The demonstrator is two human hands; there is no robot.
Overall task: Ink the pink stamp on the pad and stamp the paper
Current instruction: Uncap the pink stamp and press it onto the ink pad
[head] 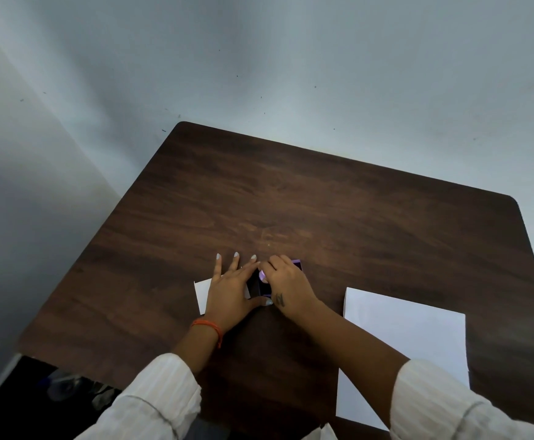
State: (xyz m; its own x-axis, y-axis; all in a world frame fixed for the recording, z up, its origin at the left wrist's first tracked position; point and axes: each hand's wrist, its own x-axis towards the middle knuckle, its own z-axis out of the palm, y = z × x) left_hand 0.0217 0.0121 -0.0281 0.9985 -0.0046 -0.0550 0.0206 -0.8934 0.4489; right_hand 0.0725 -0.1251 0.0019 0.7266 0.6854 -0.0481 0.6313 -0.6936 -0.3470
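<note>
My left hand (227, 289) lies flat, fingers spread, on a small white paper (202, 293) at the table's middle front. Right beside it my right hand (286, 282) is closed around the pink stamp (263, 275), whose rounded pale pink top shows between the two hands. The stamp stands on the dark ink pad (264, 289), a small purple-edged case; one purple corner (297, 263) peeks out beyond my right knuckles. Most of the pad is hidden by the hands.
A large white sheet (412, 344) lies to the right, reaching the front edge of the dark wooden table (291, 192). A grey wall stands behind the table's far edge. My white sleeves cover the near edge.
</note>
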